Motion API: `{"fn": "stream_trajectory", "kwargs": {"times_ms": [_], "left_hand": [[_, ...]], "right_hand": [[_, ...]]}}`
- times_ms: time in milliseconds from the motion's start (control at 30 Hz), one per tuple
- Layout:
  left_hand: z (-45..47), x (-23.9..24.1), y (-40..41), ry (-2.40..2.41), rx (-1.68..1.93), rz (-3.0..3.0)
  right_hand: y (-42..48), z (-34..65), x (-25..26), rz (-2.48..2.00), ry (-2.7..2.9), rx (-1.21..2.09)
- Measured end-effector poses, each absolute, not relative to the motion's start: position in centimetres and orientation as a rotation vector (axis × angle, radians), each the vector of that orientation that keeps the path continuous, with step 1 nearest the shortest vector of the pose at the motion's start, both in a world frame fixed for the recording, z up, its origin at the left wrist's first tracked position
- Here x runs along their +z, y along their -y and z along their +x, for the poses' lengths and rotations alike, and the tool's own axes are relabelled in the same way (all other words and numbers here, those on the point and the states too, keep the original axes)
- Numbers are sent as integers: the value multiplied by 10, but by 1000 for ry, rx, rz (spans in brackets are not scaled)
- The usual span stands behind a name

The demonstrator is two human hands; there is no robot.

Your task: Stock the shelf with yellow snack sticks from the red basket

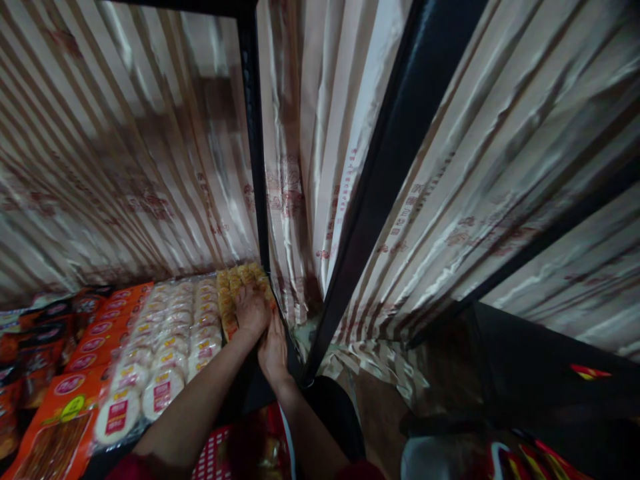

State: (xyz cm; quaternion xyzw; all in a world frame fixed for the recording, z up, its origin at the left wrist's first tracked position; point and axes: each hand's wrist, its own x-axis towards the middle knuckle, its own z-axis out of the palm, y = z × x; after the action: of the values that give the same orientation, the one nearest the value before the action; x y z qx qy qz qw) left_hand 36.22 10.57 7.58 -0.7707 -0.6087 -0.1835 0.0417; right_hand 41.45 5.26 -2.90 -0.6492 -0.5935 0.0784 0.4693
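My left hand lies on yellow wrapped snack packs stacked in rows at the far right corner of the black shelf. Its fingers rest over the tops of the packs and are dim. My right hand is stretched out flat along the right side of the same packs, fingers straight, close against the left hand. To the left stand rows of round white cakes in clear wrap, some with red labels. Beyond them lie orange snack packets.
Dark brown packets fill the far left. Pale printed curtains hang behind the shelf, with black metal posts in front of them. A red basket sits below my arms. A dark surface is at right.
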Motion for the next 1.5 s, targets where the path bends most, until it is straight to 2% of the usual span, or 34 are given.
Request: {"fn": "stream_trajectory", "kwargs": {"times_ms": [400, 533, 767, 1233, 1500], "left_hand": [[358, 67, -108, 1799, -732, -2403], [357, 59, -96, 1617, -631, -2485], [356, 56, -95, 1591, -570, -2543], [342, 36, -69, 1454, -823, -2633], [334, 34, -64, 1429, -821, -2700]], "right_hand": [[-54, 412, -33, -1632, 1480, 174], [-52, 414, -30, -1601, 1473, 175], [-50, 417, -26, -1604, 1490, 193], [-55, 413, -32, -1703, 1503, 244], [-58, 413, -37, -1674, 1464, 143]]}}
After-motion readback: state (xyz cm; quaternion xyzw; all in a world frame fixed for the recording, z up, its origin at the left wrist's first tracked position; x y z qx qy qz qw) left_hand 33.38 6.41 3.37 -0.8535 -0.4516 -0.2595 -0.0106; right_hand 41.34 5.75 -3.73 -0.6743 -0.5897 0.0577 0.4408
